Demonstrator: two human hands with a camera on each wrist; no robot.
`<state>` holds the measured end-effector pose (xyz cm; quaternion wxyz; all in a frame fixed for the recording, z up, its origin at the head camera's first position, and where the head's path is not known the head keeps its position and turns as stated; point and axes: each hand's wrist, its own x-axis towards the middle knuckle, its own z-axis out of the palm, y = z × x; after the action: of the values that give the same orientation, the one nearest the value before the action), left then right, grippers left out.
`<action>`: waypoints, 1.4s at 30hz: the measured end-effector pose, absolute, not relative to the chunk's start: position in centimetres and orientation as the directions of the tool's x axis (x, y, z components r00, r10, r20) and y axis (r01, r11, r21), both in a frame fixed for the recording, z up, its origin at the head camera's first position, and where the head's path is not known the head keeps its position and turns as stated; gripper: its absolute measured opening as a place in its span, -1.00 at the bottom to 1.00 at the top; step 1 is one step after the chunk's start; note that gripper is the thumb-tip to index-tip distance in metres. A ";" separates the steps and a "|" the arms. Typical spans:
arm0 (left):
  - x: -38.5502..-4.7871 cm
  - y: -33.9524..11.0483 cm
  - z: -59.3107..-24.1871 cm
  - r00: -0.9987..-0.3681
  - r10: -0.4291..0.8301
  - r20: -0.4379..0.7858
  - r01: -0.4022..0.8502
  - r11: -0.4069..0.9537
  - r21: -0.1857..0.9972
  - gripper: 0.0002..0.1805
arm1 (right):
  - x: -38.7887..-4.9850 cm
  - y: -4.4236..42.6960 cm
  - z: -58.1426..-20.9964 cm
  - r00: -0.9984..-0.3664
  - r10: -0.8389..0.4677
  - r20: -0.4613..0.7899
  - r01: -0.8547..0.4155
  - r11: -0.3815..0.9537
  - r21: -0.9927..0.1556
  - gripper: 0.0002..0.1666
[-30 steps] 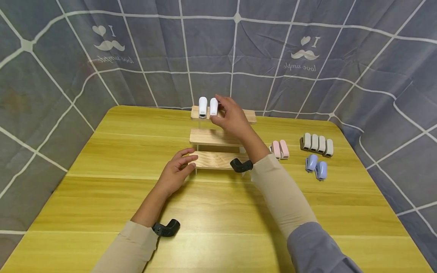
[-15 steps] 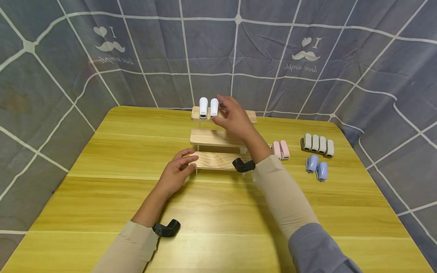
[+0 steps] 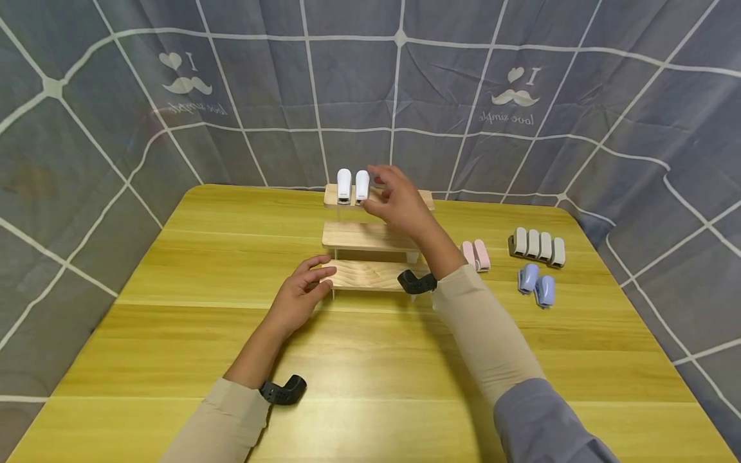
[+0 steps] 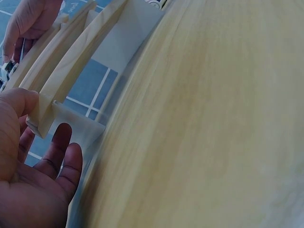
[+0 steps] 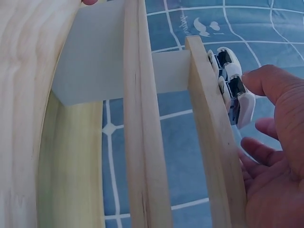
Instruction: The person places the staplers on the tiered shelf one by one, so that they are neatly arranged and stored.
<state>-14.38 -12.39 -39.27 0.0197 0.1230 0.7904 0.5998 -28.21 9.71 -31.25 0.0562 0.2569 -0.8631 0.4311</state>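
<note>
Two small white staplers stand upright side by side on the top tier of a three-tier wooden riser. My right hand is just right of the right stapler, its thumb tip close by the base and its other fingers apart from it. In the right wrist view the thumb lies beside the staplers and the fingers hold nothing. The left stapler stands a little apart from its neighbour. At the riser's lowest tier, my left hand holds the left end between thumb and fingers.
On the table's right side are two pink staplers, a row of several grey-white staplers and two blue staplers. The riser's middle tier and lowest tier step down towards me. A grey checked curtain hangs behind the table.
My right hand has let go of the right white stapler and shifted slightly right, leaving a small gap. The stapler stays on the top tier. My left hand keeps its place.
</note>
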 end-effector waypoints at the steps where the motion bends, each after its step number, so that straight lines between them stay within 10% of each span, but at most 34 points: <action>1: -14.4 -12.4 -39.3 -0.969 0.217 0.114 0.168 0.252 0.953 -0.66 | -28.1 9.9 -31.3 -0.859 -0.399 0.320 -0.495 0.494 -0.714 -0.23; 20: -13.6 -12.1 -39.2 -0.974 0.203 0.103 0.155 0.259 0.953 -0.66 | -22.5 15.5 -31.0 -0.829 -0.340 0.445 -0.559 0.472 -0.682 -0.39; 42: -14.5 -12.2 -43.1 -0.974 0.188 0.129 0.174 0.248 0.953 -0.63 | -14.9 25.6 -36.5 -0.918 -0.268 0.292 -0.394 0.539 -0.745 -0.41</action>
<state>-14.52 -12.17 -43.15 0.0059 0.1147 0.7900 0.6023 -14.91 25.64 -36.48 0.0713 0.1894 -0.8743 0.4413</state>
